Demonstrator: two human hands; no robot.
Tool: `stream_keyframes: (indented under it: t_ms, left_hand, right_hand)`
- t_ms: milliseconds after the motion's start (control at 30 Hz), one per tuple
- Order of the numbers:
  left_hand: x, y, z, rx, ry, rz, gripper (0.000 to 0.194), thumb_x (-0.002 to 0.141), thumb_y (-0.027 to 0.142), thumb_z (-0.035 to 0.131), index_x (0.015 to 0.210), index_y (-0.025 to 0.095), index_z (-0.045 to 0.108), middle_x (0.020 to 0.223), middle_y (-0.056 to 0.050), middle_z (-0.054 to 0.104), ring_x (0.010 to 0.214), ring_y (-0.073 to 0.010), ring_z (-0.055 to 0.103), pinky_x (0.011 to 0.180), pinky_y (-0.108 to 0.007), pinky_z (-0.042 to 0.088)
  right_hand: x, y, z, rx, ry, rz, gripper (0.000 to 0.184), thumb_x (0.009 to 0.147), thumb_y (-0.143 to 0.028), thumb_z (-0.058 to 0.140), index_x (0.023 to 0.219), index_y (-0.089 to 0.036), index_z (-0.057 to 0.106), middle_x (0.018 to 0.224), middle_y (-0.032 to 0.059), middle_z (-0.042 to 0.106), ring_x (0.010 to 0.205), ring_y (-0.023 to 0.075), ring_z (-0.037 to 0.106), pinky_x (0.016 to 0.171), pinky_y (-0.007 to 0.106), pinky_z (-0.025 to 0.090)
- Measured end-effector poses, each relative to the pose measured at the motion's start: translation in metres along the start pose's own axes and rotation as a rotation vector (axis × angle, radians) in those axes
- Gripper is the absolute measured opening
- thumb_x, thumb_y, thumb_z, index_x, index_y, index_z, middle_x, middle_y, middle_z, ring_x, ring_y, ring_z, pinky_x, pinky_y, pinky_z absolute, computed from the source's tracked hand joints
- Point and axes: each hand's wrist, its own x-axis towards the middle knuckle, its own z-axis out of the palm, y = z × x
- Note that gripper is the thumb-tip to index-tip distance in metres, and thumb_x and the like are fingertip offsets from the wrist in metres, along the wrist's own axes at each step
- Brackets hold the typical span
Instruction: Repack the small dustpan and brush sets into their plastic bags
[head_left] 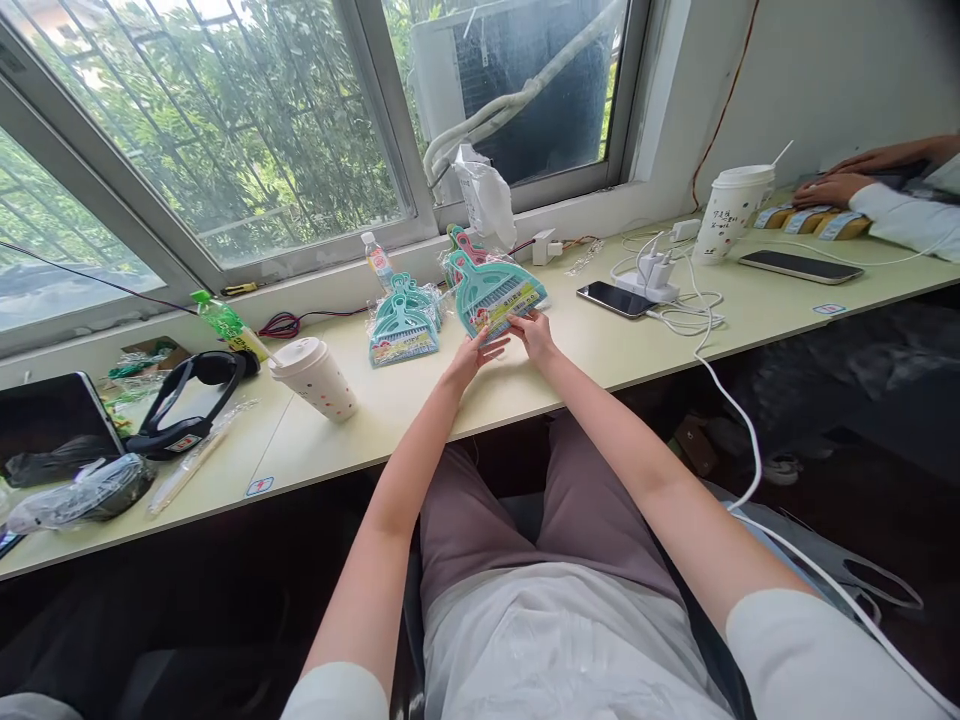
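Observation:
A teal mini dustpan-and-brush set in clear wrapping point(491, 290) lies on the pale desk point(420, 400) ahead of me. Both hands grip its near edge: my left hand point(474, 352) at the lower left corner, my right hand point(531, 330) at the lower right, fingers pinched on the wrapping. A second stack of similar teal sets point(403, 322) lies just to the left. More sets, one with a red handle point(459, 245), lie behind the held one.
A lidded paper cup point(315, 378), headphones point(191, 400), a tablet point(52, 420) and bottles sit to the left. A phone point(615, 298), white chargers and cables point(660, 280), a tall cup point(731, 212) and another phone point(799, 266) lie right. Another person's hands point(847, 180) rest far right.

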Motion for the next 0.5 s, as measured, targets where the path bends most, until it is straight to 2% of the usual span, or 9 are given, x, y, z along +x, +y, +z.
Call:
stream_keyframes:
  t_ms: [67,167,233,300,367,500]
  left_hand:
    - [0.002,0.0,-0.001,-0.02,-0.003,0.013,0.052,0.091,0.034,0.073,0.139,0.027,0.058,0.136,-0.011,0.068,0.133,-0.0298,0.061,0.108,-0.048,0.052]
    - [0.01,0.005,-0.004,-0.069,0.155,0.128,0.044,0.095,0.029,0.066,0.137,0.019,0.06,0.133,-0.014,0.07,0.132,-0.028,0.062,0.11,-0.044,0.052]
    - [0.013,0.007,-0.006,-0.074,0.264,0.142,0.043,0.091,0.02,0.068,0.133,0.014,0.061,0.125,-0.014,0.073,0.129,-0.0277,0.064,0.112,-0.042,0.051]
    - [0.014,0.007,-0.008,-0.066,0.325,0.125,0.043,0.088,0.017,0.071,0.13,0.014,0.063,0.117,-0.013,0.076,0.124,-0.0277,0.067,0.112,-0.043,0.051]
    - [0.013,0.004,-0.008,-0.06,0.324,0.132,0.04,0.087,0.019,0.073,0.126,0.016,0.064,0.113,-0.01,0.077,0.121,-0.0265,0.069,0.111,-0.043,0.052]
    - [0.006,0.001,-0.008,-0.005,0.225,0.145,0.032,0.087,0.024,0.075,0.118,0.018,0.066,0.112,-0.008,0.077,0.121,-0.024,0.068,0.11,-0.04,0.053]
  right_hand:
    - [0.001,0.0,0.0,0.022,0.016,0.01,0.026,0.069,-0.013,0.08,0.088,-0.021,0.064,0.095,0.0027,0.075,0.106,0.0237,0.073,0.105,0.045,0.06]
    - [-0.001,0.001,0.002,0.017,-0.023,0.047,0.029,0.065,-0.012,0.083,0.087,-0.021,0.065,0.094,0.0026,0.076,0.107,0.0246,0.072,0.105,0.047,0.06]
    - [-0.003,0.003,0.004,-0.01,-0.067,0.072,0.032,0.063,-0.013,0.085,0.087,-0.021,0.066,0.093,0.0028,0.076,0.107,0.0256,0.072,0.106,0.049,0.059]
    - [-0.005,0.004,0.004,-0.027,-0.088,0.085,0.034,0.062,-0.013,0.086,0.087,-0.021,0.066,0.093,0.0029,0.076,0.106,0.026,0.072,0.106,0.05,0.059]
    - [-0.005,0.005,0.003,-0.03,-0.087,0.076,0.032,0.063,-0.014,0.086,0.087,-0.02,0.066,0.094,0.0031,0.076,0.106,0.0259,0.072,0.107,0.05,0.058]
    - [-0.003,0.004,0.0,-0.027,-0.077,0.056,0.032,0.065,-0.015,0.083,0.091,-0.021,0.065,0.096,0.0033,0.076,0.104,0.0248,0.073,0.107,0.049,0.058]
